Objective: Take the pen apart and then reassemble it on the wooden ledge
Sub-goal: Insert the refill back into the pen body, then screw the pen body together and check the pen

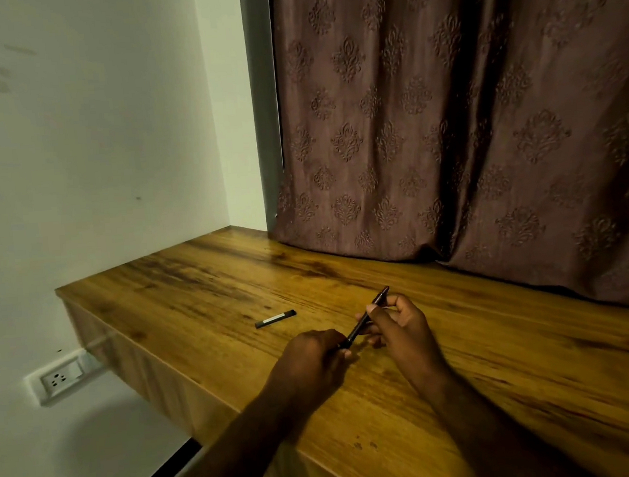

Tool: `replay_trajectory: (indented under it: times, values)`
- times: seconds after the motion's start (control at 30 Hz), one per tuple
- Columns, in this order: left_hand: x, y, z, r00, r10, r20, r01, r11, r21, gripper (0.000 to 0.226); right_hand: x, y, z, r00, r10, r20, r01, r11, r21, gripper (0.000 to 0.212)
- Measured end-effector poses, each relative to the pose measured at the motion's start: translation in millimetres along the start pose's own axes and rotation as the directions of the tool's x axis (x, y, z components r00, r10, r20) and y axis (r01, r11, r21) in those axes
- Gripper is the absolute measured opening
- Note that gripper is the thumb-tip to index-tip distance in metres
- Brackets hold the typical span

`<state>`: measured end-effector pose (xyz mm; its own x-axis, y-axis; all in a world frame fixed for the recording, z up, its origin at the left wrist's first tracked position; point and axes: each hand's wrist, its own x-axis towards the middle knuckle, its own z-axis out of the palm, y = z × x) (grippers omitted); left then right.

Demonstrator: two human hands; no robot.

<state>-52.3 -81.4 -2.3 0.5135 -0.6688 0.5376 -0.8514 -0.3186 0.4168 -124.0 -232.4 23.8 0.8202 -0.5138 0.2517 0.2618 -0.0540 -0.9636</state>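
Note:
A slim dark pen body (379,296) slants just above the wooden ledge (203,284), one end pointing up and to the right. My right hand (400,325) pinches its middle between thumb and fingers. My left hand (314,355) grips the lower end, which is hidden by the fingers. To the left of both hands, the dark pen cap (275,319) with a pale clip lies flat on the ledge, apart from them.
A brown patterned curtain (465,113) hangs down onto the back of the ledge. A white wall stands at the left, with a socket plate (58,379) below the ledge's left end. The ledge's front edge runs diagonally under my forearms.

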Motion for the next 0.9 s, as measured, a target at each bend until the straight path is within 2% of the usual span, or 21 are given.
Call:
replay_trajectory:
  times: [0.07, 0.1, 0.17, 0.2, 0.23, 0.27, 0.33, 0.43, 0.6, 0.7, 0.9]
  values:
    - [-2.2, 11.6, 2.8, 0.996, -0.084, 0.012, 0.084, 0.979, -0.186, 0.017, -0.9, -0.7, 4.0, 1.000, 0.014, 0.003, -0.014, 0.999, 0.045, 0.016]
    - [-2.1, 13.0, 2.9, 0.982, -0.186, 0.027, 0.184, 0.920, -0.346, 0.016, -1.4, -1.5, 5.0, 1.000, 0.017, -0.007, -0.017, 0.997, 0.073, 0.017]
    - [1.4, 9.1, -1.0, 0.908, -0.402, 0.120, 0.370, 0.634, -0.679, 0.021, -3.0, -3.8, 4.1, 0.999, 0.038, -0.039, -0.033, 0.991, 0.130, 0.020]
    - [3.2, 6.4, -3.6, 0.873, -0.458, 0.167, 0.396, 0.465, -0.792, 0.025, -3.5, -5.1, 2.8, 0.997, 0.050, -0.050, -0.042, 0.987, 0.158, 0.021]
    - [5.2, 4.8, -7.3, 0.845, -0.502, 0.185, 0.395, 0.352, -0.849, 0.028, -4.1, -6.6, 1.1, 0.997, 0.059, -0.054, -0.049, 0.983, 0.179, 0.024]
    - [7.5, 2.7, -10.3, 0.818, -0.546, 0.180, 0.394, 0.305, -0.867, 0.034, -4.8, -8.0, -0.1, 0.996, 0.069, -0.050, -0.058, 0.981, 0.185, 0.029]
    - [9.2, 0.9, -12.6, 0.785, -0.603, 0.142, 0.391, 0.305, -0.868, 0.049, -7.0, -8.9, -0.9, 0.996, 0.084, -0.036, -0.078, 0.985, 0.151, 0.039]
    - [9.1, 2.3, -13.3, 0.773, -0.617, 0.150, 0.396, 0.284, -0.873, 0.068, -8.5, -7.3, -0.6, 0.995, 0.097, -0.026, -0.095, 0.993, 0.065, 0.043]
    - [15.2, 5.7, -10.9, 0.723, -0.677, 0.134, 0.398, 0.251, -0.882, 0.071, -3.6, -4.7, 2.5, 0.994, 0.103, -0.032, -0.103, 0.995, 0.010, 0.041]
    - [21.9, 12.8, -1.3, 0.727, -0.683, 0.077, 0.407, 0.337, -0.849, 0.067, -0.7, -3.6, 3.2, 0.994, 0.097, -0.039, -0.098, 0.995, -0.020, 0.037]
    - [19.7, 10.5, 9.7, 0.791, -0.611, -0.017, 0.406, 0.546, -0.733, 0.069, 12.1, -0.5, 7.5, 0.985, 0.110, -0.130, -0.120, 0.991, -0.065, 0.033]
